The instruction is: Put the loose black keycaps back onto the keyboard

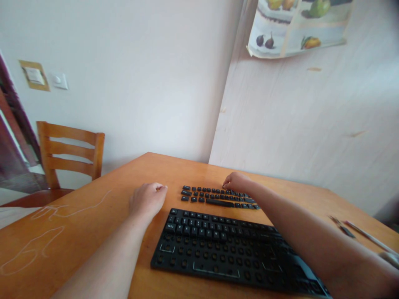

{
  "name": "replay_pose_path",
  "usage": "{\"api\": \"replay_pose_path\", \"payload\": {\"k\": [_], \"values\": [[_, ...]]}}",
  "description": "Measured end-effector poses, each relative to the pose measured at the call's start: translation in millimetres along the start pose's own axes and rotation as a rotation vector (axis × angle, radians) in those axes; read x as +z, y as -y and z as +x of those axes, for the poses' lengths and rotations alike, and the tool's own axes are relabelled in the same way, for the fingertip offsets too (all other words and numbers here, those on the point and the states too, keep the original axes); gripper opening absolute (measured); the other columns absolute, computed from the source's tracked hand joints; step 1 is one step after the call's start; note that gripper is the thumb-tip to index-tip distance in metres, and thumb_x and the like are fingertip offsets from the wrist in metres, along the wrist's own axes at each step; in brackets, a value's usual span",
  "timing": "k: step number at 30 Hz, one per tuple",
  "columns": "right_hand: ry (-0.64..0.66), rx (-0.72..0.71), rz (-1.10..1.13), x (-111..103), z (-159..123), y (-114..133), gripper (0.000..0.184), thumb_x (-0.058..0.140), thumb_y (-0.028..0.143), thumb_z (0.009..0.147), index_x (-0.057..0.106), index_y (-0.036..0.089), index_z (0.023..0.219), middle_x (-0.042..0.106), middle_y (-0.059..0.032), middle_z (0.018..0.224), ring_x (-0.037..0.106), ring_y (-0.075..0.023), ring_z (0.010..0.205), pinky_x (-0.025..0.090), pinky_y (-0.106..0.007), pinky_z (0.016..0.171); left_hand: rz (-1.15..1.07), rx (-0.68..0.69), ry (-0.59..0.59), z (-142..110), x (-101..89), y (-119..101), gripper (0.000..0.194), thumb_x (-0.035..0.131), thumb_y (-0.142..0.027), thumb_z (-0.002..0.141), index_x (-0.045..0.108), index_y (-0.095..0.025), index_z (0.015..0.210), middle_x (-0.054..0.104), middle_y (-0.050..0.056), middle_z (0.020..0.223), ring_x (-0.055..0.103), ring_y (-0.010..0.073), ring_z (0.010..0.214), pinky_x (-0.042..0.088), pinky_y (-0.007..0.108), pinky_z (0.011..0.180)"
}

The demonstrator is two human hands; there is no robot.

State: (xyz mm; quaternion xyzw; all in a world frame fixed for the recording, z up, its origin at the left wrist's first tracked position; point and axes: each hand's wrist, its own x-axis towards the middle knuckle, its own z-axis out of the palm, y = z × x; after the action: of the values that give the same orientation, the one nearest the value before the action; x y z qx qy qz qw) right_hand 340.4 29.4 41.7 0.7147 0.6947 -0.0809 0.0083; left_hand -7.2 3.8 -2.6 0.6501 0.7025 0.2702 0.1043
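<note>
Grip of the right hand: fingers bent down together at the farthest of three rows of loose keycaps; whether a keycap is pinched cannot be told. Left grip, curled closed, lies left of the rows, apart from them; its inside is hidden. One long space bar lies in the nearest row, three small keycaps to its left. One black keyboard lies just nearer the wearer, its frame holding capped upper rows, eight keycaps in the third row from the left end, and exposed switches below. Right on the worktop: one slender rod and dark tools, number unclear. Beyond: one chair, two wall plates, one fruit picture.
</note>
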Motion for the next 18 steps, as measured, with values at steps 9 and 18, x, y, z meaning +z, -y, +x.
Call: {"api": "replay_pose_path", "payload": {"k": [9,18], "values": [[-0.112,-0.013,0.015,-7,-13,10,0.019,0.068,0.028,0.079,0.080,0.020,0.091,0.077,-0.0077,0.089,0.067,-0.0199,0.082,0.048,-0.027,0.071,0.020,0.006,-0.020,0,0.4,0,0.036,0.048,-0.053,0.087,0.076,-0.033,0.098,0.074,0.005,0.110,0.067,0.0269,0.095,0.045,0.033,0.070],[-0.165,-0.145,0.071,-18,-96,31,0.025,0.061,0.037,0.085,0.078,0.026,0.099,0.076,-0.0032,0.092,0.067,-0.0177,0.082,0.047,-0.027,0.073,0.005,-0.005,0.011,1,1.5,0,0.036,0.049,-0.054,0.086,0.076,-0.032,0.097,0.074,0.005,0.110,0.066,0.0282,0.099,0.046,0.035,0.074]]}}
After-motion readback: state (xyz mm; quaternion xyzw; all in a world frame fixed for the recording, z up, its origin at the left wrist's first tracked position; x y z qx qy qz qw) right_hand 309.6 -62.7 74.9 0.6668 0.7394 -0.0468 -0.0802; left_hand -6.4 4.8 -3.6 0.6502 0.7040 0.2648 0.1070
